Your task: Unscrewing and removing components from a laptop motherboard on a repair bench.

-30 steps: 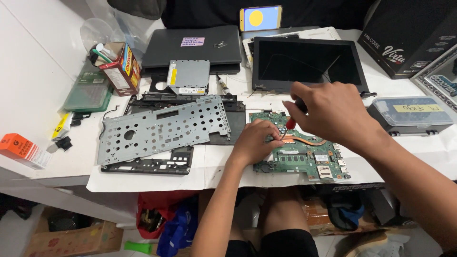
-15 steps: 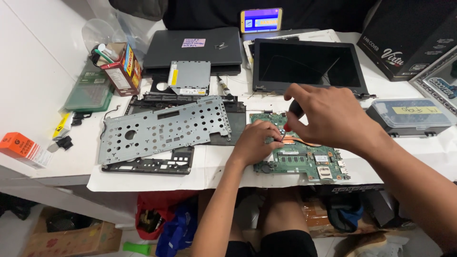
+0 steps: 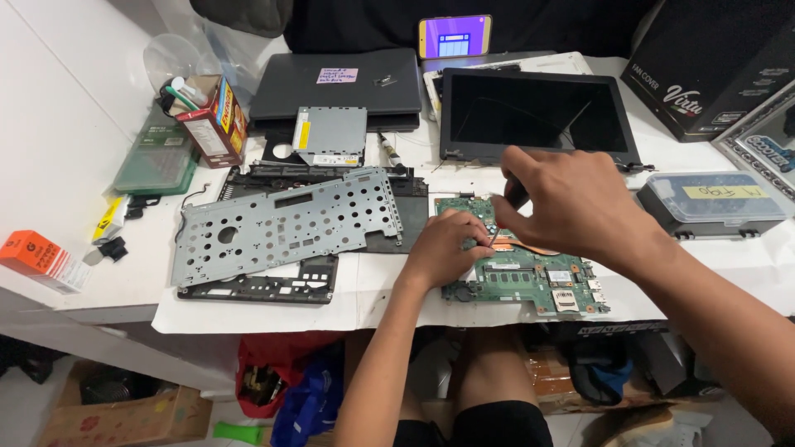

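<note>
Head view of a disassembly bench. The green rectangular laptop circuit board (image 3: pixel 530 277) lies flat on the white paper sheet (image 3: pixel 364 302) near the table's front edge, just right of the perforated grey metal keyboard plate (image 3: pixel 286 222). The left hand (image 3: pixel 447 248) rests on the board's left part, its fingers curled down against the surface and closed on nothing visible. The right hand (image 3: pixel 571 203) hovers above the board's upper left region, fingers pinched around the dark handle of a thin screwdriver (image 3: pixel 507 207) whose tip meets the board beside the copper-coloured heat pipe (image 3: pixel 526 246). The board is judged light, thin and stiff but fragile (its raised chips and connectors would not tolerate bending or pressure), so it is best held by its bare edges or steadied flat, as the left hand does here. Behind it stand the detached black screen panel (image 3: pixel 538 116) and a closed dark laptop (image 3: pixel 335 83).
</note>
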